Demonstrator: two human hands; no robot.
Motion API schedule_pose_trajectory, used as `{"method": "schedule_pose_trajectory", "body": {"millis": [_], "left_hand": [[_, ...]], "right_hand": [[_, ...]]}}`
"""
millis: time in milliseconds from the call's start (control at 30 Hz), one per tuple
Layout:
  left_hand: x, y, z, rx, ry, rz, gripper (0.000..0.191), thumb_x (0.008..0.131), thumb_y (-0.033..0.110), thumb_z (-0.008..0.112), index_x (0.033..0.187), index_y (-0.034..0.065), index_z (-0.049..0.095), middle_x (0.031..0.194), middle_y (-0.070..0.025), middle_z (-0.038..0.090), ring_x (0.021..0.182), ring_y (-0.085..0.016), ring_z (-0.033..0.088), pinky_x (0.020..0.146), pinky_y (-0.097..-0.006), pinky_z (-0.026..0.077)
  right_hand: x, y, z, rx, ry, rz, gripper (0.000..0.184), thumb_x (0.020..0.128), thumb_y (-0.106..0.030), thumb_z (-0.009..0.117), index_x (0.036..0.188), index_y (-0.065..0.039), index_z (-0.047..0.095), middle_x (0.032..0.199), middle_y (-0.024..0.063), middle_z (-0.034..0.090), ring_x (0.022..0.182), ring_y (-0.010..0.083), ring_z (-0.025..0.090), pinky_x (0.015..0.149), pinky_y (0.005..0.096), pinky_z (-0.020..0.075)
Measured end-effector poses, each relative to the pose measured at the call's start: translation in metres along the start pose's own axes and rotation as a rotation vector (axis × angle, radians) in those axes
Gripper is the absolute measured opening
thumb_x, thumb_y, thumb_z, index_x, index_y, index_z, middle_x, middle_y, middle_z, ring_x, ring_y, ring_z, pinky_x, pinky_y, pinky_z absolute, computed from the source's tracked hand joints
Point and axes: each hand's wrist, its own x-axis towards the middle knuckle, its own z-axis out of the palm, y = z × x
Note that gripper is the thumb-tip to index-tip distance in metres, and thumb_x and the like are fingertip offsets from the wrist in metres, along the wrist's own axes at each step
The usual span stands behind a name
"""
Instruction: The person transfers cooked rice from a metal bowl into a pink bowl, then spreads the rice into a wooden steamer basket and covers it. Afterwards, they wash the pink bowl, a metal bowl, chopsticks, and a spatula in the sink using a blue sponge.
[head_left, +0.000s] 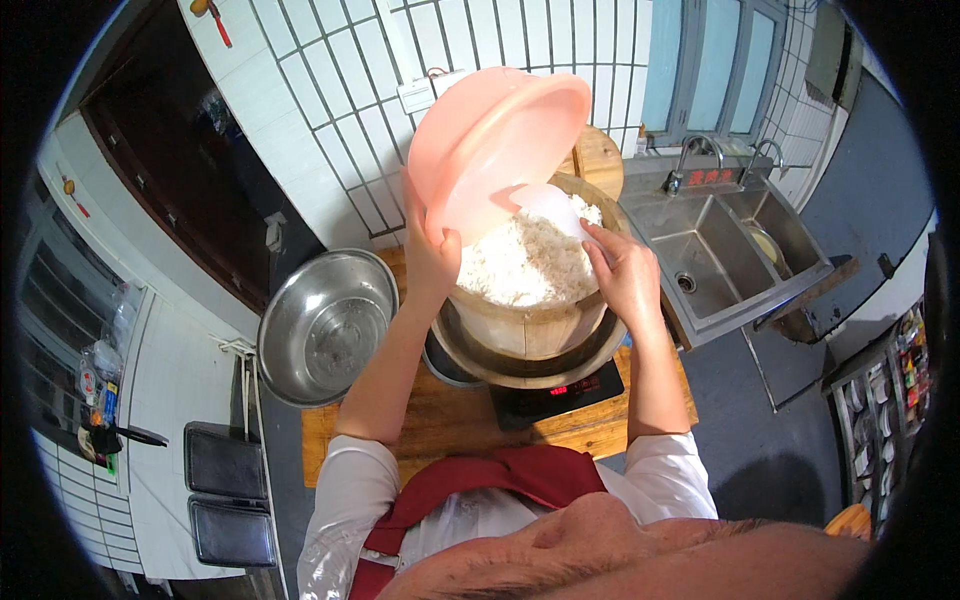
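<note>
My left hand (430, 259) grips the rim of a pink plastic basin (465, 135), which is tipped on its side over a wooden steamer barrel (529, 330). In my right hand (628, 276) is a thin white scraper (553, 206), partly inside the basin's mouth. White crumbly food (525, 262) fills the barrel nearly to its rim; whether it is rice or coarse flour I cannot tell. The barrel sits in a wide metal pot (536, 379). Beneath that pot is a black induction cooker (592, 390) with a lit red display.
A large stainless steel basin (337, 322) stands at the left end of the wooden table (442, 431). Behind the barrel leans a round wooden lid (602, 161) by the tiled wall. To the right is a steel double sink (686, 255) with taps.
</note>
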Motion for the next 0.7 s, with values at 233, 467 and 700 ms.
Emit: {"method": "schedule_pose_trajectory", "body": {"millis": [233, 467, 700], "left_hand": [[-0.007, 0.002, 0.007, -0.147, -0.025, -0.068, 0.083, 0.071, -0.008, 0.038, 0.147, 0.0024, 0.007, 0.142, -0.0238, 0.032, 0.127, -0.03, 0.041, 0.1, -0.0312, 0.036], [0.004, -0.004, -0.009, -0.024, 0.105, -0.055, 0.08, 0.071, -0.007, 0.038, 0.147, 0.0017, 0.013, 0.141, -0.0245, 0.037, 0.128, -0.031, 0.04, 0.101, -0.0325, 0.036], [-0.022, -0.03, -0.019, -0.044, 0.145, -0.113, 0.085, 0.072, -0.004, 0.044, 0.149, 0.0076, 0.009, 0.142, -0.0259, 0.034, 0.126, -0.033, 0.042, 0.098, -0.0332, 0.038]], "right_hand": [[0.004, -0.008, 0.022, 0.072, -0.056, -0.087, 0.026, 0.081, -0.023, 0.064, 0.107, -0.017, 0.069, 0.077, 0.015, 0.066, 0.072, 0.0326, 0.064, 0.064, 0.0414, 0.0508], [-0.012, 0.005, -0.008, -0.201, -0.103, -0.062, 0.023, 0.081, -0.022, 0.063, 0.102, -0.018, 0.069, 0.08, 0.0142, 0.066, 0.072, 0.0342, 0.064, 0.065, 0.0432, 0.0512], [-0.017, -0.002, -0.01, -0.043, 0.028, -0.104, 0.024, 0.083, -0.017, 0.063, 0.106, -0.011, 0.067, 0.091, 0.0186, 0.065, 0.081, 0.0349, 0.064, 0.07, 0.0398, 0.0509]]}}
